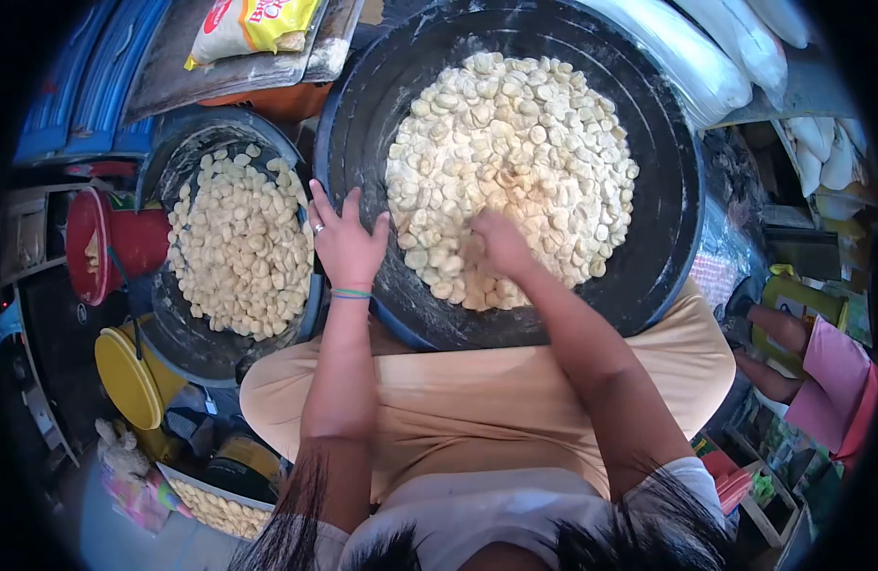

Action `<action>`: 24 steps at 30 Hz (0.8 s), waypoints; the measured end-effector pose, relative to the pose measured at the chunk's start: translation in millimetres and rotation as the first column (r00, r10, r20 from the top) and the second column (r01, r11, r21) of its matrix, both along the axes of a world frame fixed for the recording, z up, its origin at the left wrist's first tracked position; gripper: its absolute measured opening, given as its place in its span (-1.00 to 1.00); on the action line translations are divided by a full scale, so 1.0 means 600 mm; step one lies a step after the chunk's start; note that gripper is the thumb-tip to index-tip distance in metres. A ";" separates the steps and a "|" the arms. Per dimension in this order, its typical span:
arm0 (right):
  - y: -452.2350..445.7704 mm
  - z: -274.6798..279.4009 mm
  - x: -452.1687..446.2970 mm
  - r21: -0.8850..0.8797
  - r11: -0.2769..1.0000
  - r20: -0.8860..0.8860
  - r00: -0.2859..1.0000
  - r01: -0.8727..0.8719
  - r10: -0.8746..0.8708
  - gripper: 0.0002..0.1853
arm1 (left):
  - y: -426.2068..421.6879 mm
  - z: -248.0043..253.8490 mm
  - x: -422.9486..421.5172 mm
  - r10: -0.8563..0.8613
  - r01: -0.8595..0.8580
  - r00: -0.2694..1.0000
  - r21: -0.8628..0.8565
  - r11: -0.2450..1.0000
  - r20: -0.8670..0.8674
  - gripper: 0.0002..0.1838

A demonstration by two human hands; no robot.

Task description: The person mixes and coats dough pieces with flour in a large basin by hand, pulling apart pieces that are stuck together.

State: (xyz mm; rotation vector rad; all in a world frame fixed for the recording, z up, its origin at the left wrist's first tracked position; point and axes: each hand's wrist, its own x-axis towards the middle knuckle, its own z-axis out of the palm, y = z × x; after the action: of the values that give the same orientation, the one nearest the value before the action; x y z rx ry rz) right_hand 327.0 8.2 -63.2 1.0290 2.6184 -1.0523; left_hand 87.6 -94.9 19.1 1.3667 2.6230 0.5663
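A wide black basin [672, 190] rests against my lap, holding a heap of small, round, flour-dusted dough pieces [563, 133]. My right hand [501, 245] reaches down into the near part of this heap. Its fingers are blurred and partly hidden among the pieces, so their grip cannot be made out. With fingers spread, my left hand [347, 238] lies over the basin's left rim and holds nothing. It wears a ring and a green wrist band. Left of it stands a smaller dark basin [177, 328] with similar pale pieces [234, 243], which look less floured.
A yellow and white bag [253, 30] lies on dark trays [163, 81] at upper left. Red [125, 246] and yellow buckets [130, 379] stand beside the smaller basin. White sacks [715, 57] are at upper right. Another person's legs [777, 352] appear at right.
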 end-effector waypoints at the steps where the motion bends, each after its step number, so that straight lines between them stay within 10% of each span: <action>1: 0.036 0.000 -0.010 0.196 0.975 0.104 0.986 0.109 -0.131 -0.37 | 0.001 -0.002 -0.002 -0.009 0.010 0.998 0.013 1.000 -0.059 -0.45; 5: 0.117 -0.096 -0.054 0.496 0.773 0.207 0.811 0.395 -0.547 -0.19 | 0.001 -0.004 -0.005 0.010 -0.012 1.000 0.085 0.996 0.016 -0.49; 10: -0.086 -0.056 -0.105 0.235 0.966 0.076 0.992 -0.111 0.096 -0.21 | 0.006 -0.004 -0.008 0.038 -0.041 0.999 0.095 0.995 0.030 -0.54; 14: -0.076 -0.060 -0.012 0.238 0.832 -0.229 0.803 -0.502 0.550 -0.35 | 0.004 -0.009 -0.011 0.036 -0.042 0.998 0.127 0.991 0.046 -0.55; 16: 0.042 0.039 -0.013 -0.108 0.891 0.268 0.850 -0.441 0.453 -0.32 | 0.003 -0.012 -0.016 0.027 -0.035 0.998 0.143 0.989 0.054 -0.55; 18: 0.083 -0.031 0.020 0.393 0.909 0.418 0.908 -0.137 -0.043 -0.22 | 0.004 -0.012 -0.019 0.031 -0.037 0.999 0.144 0.989 0.043 -0.55; 20: 0.124 -0.095 0.023 0.533 0.772 0.259 0.803 0.346 -0.538 -0.14 | 0.000 -0.009 -0.017 0.046 -0.053 0.998 0.134 0.990 0.052 -0.56; 24: 0.059 -0.007 -0.138 0.199 0.934 0.503 0.787 0.298 -0.358 -0.10 | 0.006 -0.004 -0.012 0.064 -0.074 0.993 0.111 0.991 0.095 -0.56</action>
State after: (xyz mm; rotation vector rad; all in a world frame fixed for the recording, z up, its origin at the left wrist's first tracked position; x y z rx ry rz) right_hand 244.0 43.5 -67.1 1.5825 2.0989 -0.5507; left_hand 80.3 -91.0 16.6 1.2512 2.6094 0.7805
